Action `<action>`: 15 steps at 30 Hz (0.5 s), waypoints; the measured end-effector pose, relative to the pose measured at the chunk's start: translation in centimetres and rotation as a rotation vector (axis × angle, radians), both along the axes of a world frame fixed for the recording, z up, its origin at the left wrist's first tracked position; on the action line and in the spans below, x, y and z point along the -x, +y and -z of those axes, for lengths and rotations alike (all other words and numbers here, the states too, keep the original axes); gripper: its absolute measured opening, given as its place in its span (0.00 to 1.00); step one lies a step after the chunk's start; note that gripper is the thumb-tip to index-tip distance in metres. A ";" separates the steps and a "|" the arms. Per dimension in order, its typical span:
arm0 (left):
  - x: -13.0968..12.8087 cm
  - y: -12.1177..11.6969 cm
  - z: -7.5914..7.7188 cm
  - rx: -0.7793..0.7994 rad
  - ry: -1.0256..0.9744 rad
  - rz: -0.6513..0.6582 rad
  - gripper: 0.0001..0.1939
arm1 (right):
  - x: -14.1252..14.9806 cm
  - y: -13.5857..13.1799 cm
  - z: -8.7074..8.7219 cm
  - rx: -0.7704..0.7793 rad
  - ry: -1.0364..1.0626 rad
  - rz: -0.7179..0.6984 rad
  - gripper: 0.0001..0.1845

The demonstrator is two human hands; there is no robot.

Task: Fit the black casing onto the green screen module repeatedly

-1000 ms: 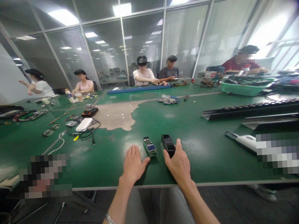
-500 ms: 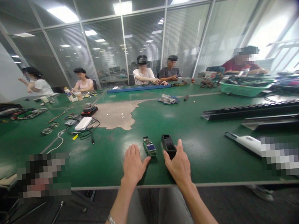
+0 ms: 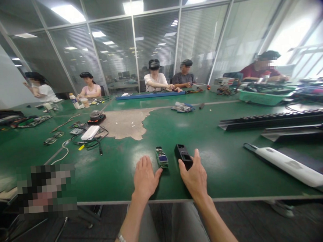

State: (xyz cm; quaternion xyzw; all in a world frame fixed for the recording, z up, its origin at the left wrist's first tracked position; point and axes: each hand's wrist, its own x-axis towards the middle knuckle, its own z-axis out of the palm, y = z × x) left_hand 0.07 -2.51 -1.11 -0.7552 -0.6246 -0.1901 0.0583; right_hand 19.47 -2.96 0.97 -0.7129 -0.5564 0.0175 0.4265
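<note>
My left hand (image 3: 145,176) lies flat on the green table, fingers stretched out and thumb apart. Its thumb tip comes close to the near end of a small circuit board (image 3: 162,158) with a blue-violet screen; whether they touch I cannot tell. To the right of the board, a black plastic casing (image 3: 182,153) with cut-out openings lies slanted on the table. My right hand (image 3: 194,172) has its near end between thumb and fingers, and hides part of it.
A white long device (image 3: 293,165) lies at the right, below black metal rails (image 3: 277,120). Left of centre are a white box (image 3: 90,133) and cables. Further back stand a green basket (image 3: 265,96) and gloves (image 3: 182,107). Several people sit along the far side.
The casing's near end has swung a little to the right with my right hand, so it lies more slanted. My left hand and the circuit board have hardly moved.
</note>
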 end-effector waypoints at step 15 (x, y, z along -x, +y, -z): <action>0.2 -0.2 -0.3 0.051 -0.020 -0.013 0.36 | 6.0 0.7 -3.6 -0.064 -0.012 -0.182 0.44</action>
